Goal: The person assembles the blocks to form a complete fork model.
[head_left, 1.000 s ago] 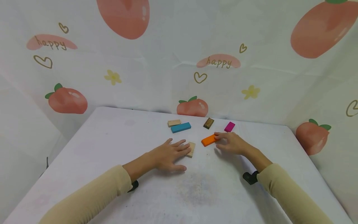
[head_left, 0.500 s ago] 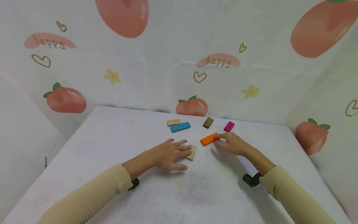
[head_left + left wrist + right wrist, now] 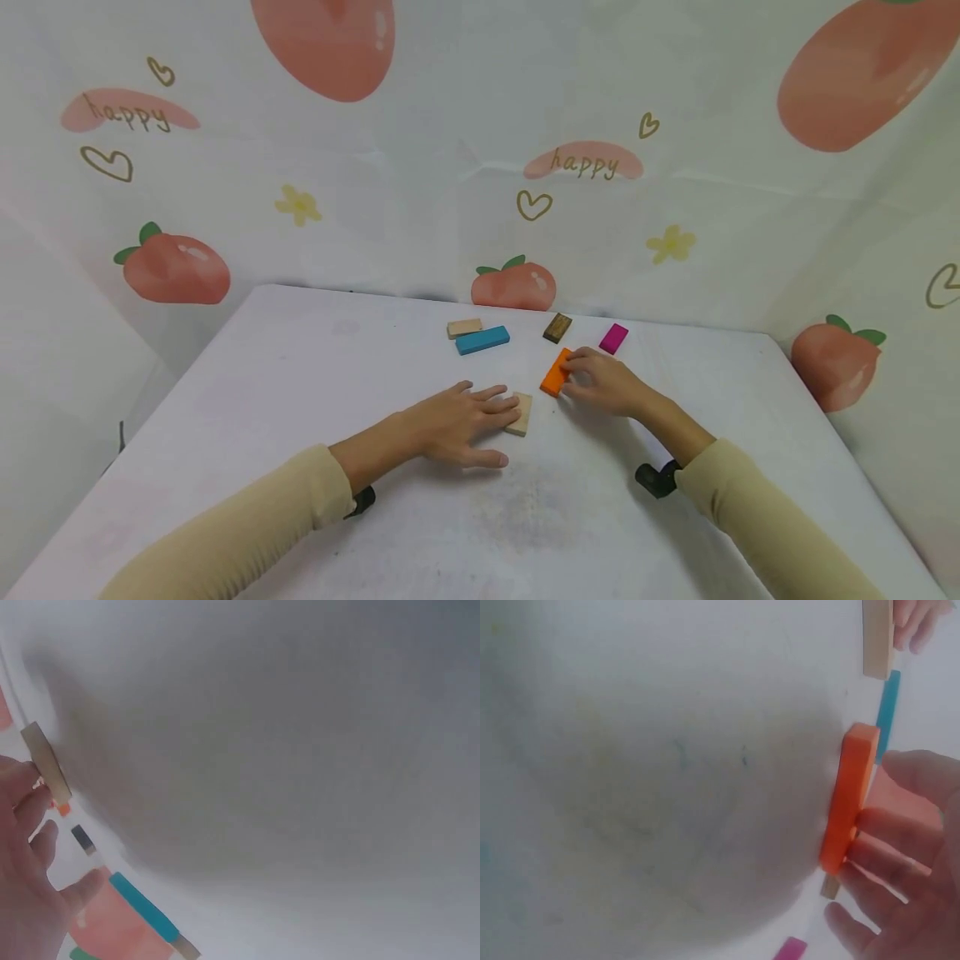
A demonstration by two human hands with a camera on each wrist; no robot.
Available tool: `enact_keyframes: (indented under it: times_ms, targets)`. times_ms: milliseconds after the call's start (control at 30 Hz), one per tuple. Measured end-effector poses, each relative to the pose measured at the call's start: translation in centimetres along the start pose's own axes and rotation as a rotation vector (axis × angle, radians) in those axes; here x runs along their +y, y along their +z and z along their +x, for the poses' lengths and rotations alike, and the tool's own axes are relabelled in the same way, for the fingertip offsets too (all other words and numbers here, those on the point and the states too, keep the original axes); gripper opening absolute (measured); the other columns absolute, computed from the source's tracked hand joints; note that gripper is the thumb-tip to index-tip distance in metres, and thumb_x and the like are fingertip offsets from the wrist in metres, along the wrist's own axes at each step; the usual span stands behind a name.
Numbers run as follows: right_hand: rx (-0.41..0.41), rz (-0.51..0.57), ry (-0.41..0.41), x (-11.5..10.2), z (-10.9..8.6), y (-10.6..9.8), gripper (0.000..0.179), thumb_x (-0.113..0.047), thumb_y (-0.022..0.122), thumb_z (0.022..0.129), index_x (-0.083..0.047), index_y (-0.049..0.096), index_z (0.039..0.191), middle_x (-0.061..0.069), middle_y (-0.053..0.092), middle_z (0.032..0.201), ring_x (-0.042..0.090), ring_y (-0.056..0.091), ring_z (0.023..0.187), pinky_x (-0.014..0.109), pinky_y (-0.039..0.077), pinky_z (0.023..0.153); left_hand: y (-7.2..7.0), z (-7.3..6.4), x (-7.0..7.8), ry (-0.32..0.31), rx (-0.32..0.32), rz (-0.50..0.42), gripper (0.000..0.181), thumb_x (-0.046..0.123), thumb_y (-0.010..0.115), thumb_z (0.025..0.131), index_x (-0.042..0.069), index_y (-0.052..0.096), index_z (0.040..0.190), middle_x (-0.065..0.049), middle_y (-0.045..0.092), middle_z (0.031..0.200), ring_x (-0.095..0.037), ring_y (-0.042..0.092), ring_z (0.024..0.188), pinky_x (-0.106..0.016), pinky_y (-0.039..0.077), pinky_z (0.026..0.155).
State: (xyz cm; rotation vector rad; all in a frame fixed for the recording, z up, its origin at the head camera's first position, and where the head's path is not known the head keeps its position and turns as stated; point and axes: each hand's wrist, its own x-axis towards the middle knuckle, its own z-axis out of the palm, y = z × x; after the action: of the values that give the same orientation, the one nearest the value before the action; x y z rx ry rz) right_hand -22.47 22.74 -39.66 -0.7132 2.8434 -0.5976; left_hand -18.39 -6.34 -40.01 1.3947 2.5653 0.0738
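Left hand [image 3: 463, 427]: released, fingers spread, fingertips touching near pale block [image 3: 522, 414]
Right hand [image 3: 606, 383]: not clenched, fingertips against orange block [image 3: 553, 377]
Orange block: flat on worktop [image 3: 315, 375], slanted, nearer far edge than near edge
Near pale block: flat, left of orange, closer to near edge
Along far edge, left to right: far pale block [image 3: 463, 327], teal block [image 3: 482, 340] just in front, brown block [image 3: 557, 328], pink block [image 3: 613, 338]

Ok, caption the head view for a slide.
Left hand touches a pale block, right hand an orange block, on a white table.
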Motion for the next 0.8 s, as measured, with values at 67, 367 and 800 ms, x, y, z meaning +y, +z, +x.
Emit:
enact_keyframes:
  times_ms: [67,367,800]
  targets:
    - [0.002,-0.004,0.000,-0.1,0.2,0.0,0.042,-0.022,0.068,0.092,0.003,0.066,0.125,0.022,0.059,0.130,0.039,0.055,0.121,0.054,0.046,0.101,0.0,0.0,0.2,-0.004,-0.003,-0.005,0.075,0.065,0.042,0.096,0.023,0.033,0.157,0.006,0.027,0.162,-0.019,0.020,0.151,-0.058,0.026,0.114]
    - [0.045,-0.021,-0.046,-0.1,1.0,0.4,0.034,-0.016,0.073,0.089,0.002,0.067,0.117,0.017,0.065,0.119,0.034,0.061,0.110,0.050,0.049,0.099,0.4,0.1,1.3,0.002,-0.008,-0.046,0.075,0.063,0.045,0.096,0.022,0.032,0.157,0.005,0.026,0.163,-0.018,0.020,0.151,-0.055,0.024,0.117]
    - [0.018,-0.003,-0.058,-1.0,1.9,1.1,0.034,-0.017,0.072,0.091,0.000,0.067,0.119,0.017,0.063,0.124,0.034,0.060,0.114,0.050,0.047,0.101,0.3,0.4,2.9,-0.007,0.002,-0.015,0.075,0.065,0.044,0.096,0.022,0.035,0.156,0.004,0.028,0.162,-0.018,0.024,0.149,-0.057,0.032,0.112]
